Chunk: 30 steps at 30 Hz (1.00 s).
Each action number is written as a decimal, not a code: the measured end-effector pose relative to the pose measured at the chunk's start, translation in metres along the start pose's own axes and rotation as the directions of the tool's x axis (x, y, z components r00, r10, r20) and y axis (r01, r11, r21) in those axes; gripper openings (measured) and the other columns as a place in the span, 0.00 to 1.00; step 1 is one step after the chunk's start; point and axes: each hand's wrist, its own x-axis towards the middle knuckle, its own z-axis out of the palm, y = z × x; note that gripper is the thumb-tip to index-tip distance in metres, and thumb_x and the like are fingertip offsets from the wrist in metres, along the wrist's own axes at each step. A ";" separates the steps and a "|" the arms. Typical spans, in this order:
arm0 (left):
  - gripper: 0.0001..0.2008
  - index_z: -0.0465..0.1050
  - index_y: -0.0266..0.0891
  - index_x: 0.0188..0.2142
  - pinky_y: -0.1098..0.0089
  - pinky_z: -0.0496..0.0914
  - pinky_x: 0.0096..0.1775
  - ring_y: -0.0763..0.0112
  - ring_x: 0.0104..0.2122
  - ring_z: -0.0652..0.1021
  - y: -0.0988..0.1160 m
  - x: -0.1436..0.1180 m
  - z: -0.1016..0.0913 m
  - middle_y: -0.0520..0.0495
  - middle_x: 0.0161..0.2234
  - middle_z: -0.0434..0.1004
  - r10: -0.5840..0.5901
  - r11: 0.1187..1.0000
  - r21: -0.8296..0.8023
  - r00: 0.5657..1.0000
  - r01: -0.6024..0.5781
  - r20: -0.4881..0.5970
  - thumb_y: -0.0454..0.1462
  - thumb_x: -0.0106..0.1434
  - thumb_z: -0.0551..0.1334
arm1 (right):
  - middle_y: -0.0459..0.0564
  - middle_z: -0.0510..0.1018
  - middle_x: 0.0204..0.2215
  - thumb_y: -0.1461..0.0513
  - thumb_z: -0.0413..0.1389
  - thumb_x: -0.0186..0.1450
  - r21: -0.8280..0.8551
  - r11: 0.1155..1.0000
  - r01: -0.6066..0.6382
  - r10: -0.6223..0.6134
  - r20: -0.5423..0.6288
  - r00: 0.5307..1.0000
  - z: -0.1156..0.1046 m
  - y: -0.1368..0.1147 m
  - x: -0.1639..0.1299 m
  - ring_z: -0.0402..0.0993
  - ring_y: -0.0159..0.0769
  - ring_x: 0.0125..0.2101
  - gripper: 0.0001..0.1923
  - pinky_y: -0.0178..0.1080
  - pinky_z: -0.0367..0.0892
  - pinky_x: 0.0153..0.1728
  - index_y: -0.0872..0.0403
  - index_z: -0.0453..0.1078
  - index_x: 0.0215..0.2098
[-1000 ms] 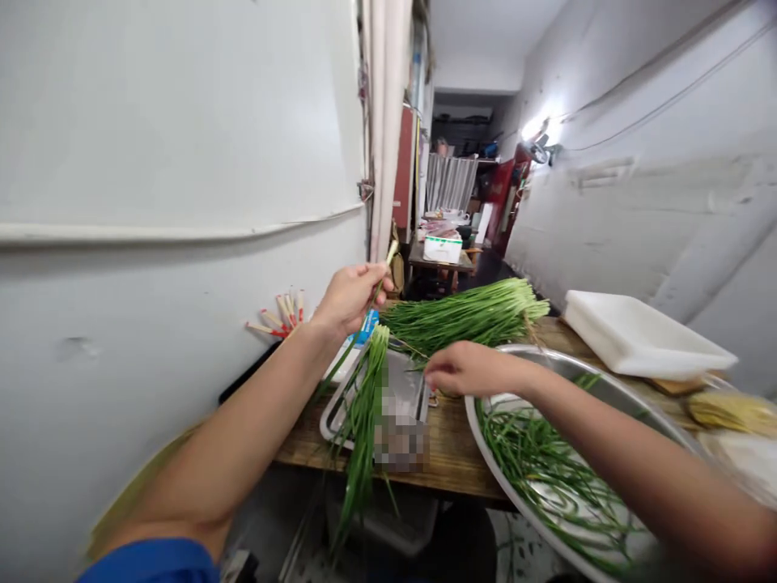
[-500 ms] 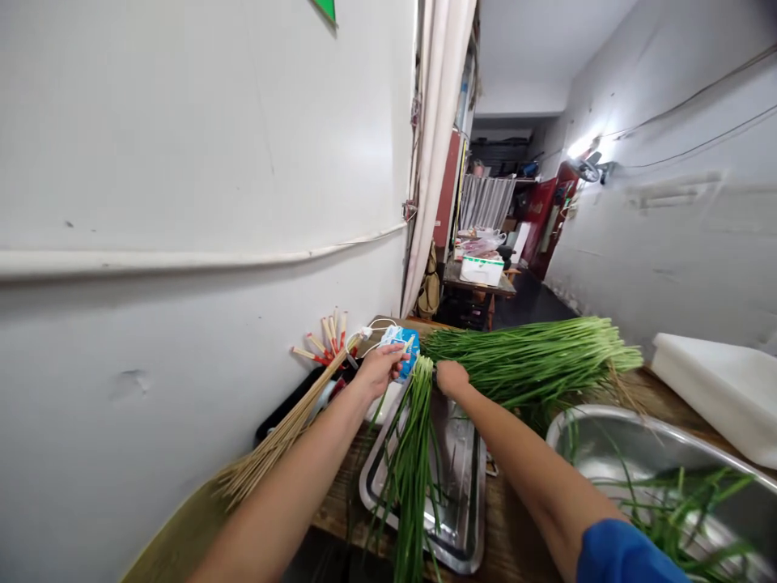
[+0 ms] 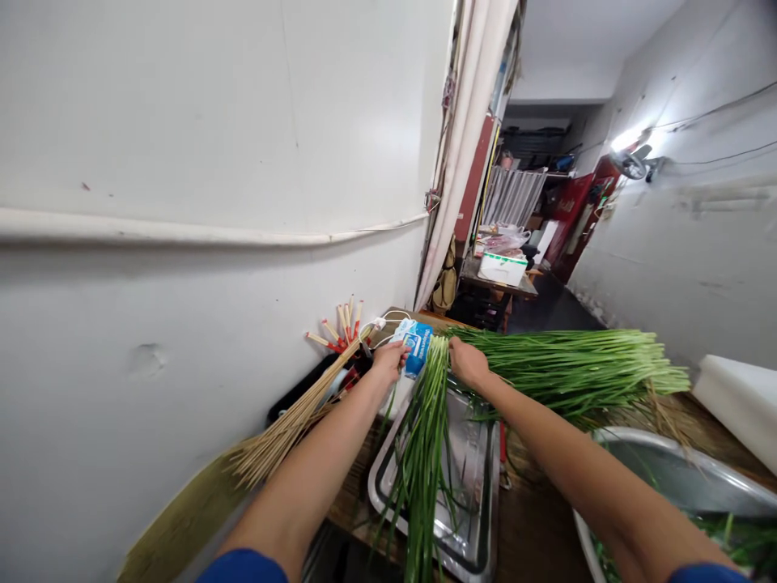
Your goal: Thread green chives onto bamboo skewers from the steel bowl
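A bunch of long green chives (image 3: 425,437) with pale cut ends lies lengthwise over a shallow metal tray (image 3: 479,486), its leaf tips hanging past the near edge. My right hand (image 3: 467,362) is closed at the right side of the pale ends; its fingertips are partly hidden. To the left of the bunch my left hand (image 3: 390,360) is pinched, with a thin green leaf hanging below it. It appears to grip a chive stalk, though the fingers cover most of it. Just behind that hand is a blue printed packet (image 3: 418,346).
A larger heap of chives (image 3: 576,368) lies behind on the wooden table. A metal basin (image 3: 643,441) with greens stands at right, near a white block-like object (image 3: 740,405). Bamboo skewers (image 3: 303,413) and red-ended sticks (image 3: 346,320) lean by the left wall.
The view has shifted, so the scene sits farther right. My left hand has lowered from its raised pinch beside the packet. My right hand's fingers now show at the pale ends.
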 end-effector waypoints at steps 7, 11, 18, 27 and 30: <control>0.09 0.67 0.32 0.33 0.82 0.54 0.16 0.85 0.15 0.64 -0.001 0.004 0.027 0.50 0.24 0.70 -0.025 0.994 -0.102 0.998 0.031 0.060 0.30 0.51 0.63 | 0.43 0.63 0.16 0.52 0.43 0.62 0.321 0.944 0.074 -0.040 -0.109 0.993 -0.021 0.023 -0.012 0.59 0.27 0.19 0.21 0.29 0.51 0.20 0.59 0.69 0.28; 0.03 0.66 0.32 0.30 0.82 0.55 0.16 0.85 0.16 0.64 0.002 -0.004 0.043 0.48 0.26 0.71 -0.048 0.980 -0.180 0.984 0.079 0.172 0.30 0.55 0.60 | 0.41 0.50 0.13 0.48 0.40 0.60 0.453 0.888 0.078 -0.006 -0.160 0.987 -0.026 0.028 -0.018 0.47 0.24 0.16 0.26 0.30 0.44 0.18 0.58 0.60 0.15; 0.03 0.66 0.31 0.30 0.83 0.55 0.16 0.86 0.16 0.64 0.013 -0.017 0.064 0.47 0.27 0.71 -0.021 0.957 -0.270 0.954 0.105 0.298 0.28 0.59 0.55 | 0.41 0.46 0.14 0.46 0.45 0.56 0.572 0.815 0.091 0.029 -0.197 0.980 -0.039 0.028 -0.026 0.43 0.24 0.17 0.25 0.31 0.40 0.18 0.56 0.51 0.13; 0.04 0.66 0.30 0.28 0.84 0.57 0.16 0.86 0.17 0.64 0.017 -0.023 0.073 0.48 0.26 0.70 -0.054 0.924 -0.336 0.932 0.183 0.359 0.27 0.59 0.55 | 0.41 0.46 0.13 0.46 0.47 0.54 0.632 0.773 0.056 0.088 -0.195 0.977 -0.037 0.040 -0.029 0.42 0.25 0.17 0.25 0.32 0.40 0.18 0.55 0.49 0.12; 0.04 0.65 0.30 0.28 0.85 0.57 0.16 0.86 0.17 0.65 0.019 -0.025 0.076 0.48 0.26 0.68 -0.067 0.900 -0.373 0.918 0.224 0.391 0.27 0.59 0.55 | 0.41 0.46 0.13 0.46 0.47 0.54 0.650 0.758 0.052 0.093 -0.187 0.978 -0.037 0.042 -0.031 0.42 0.25 0.17 0.25 0.31 0.40 0.18 0.55 0.50 0.12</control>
